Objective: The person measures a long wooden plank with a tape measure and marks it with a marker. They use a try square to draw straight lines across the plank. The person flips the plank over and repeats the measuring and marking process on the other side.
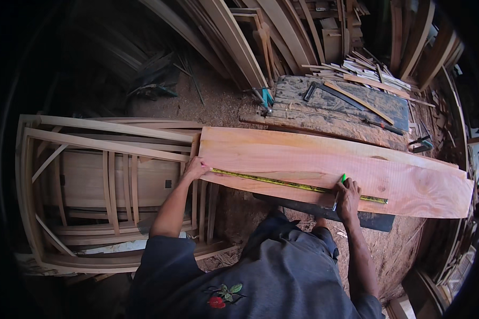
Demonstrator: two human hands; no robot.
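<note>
A long, pale reddish wooden board (282, 149) lies across in front of me. A yellow tape measure (271, 179) stretches along its near part, its free end resting on the wood right of my right hand. My left hand (197, 168) is closed on the tape at the board's left end; whether the case is in it is hidden. Over the tape, my right hand (349, 195) grips a slim pen (344, 178) with a bright green end up and its other end pointing down near the board's front edge.
On the left stands a wooden frame (112, 141) with slats. Behind the board is a worn workbench (324, 109) carrying a dark try square (335, 94) and a thin strip. A teal clamp (266, 98) sits at its left corner. Planks (234, 37) lean at the back.
</note>
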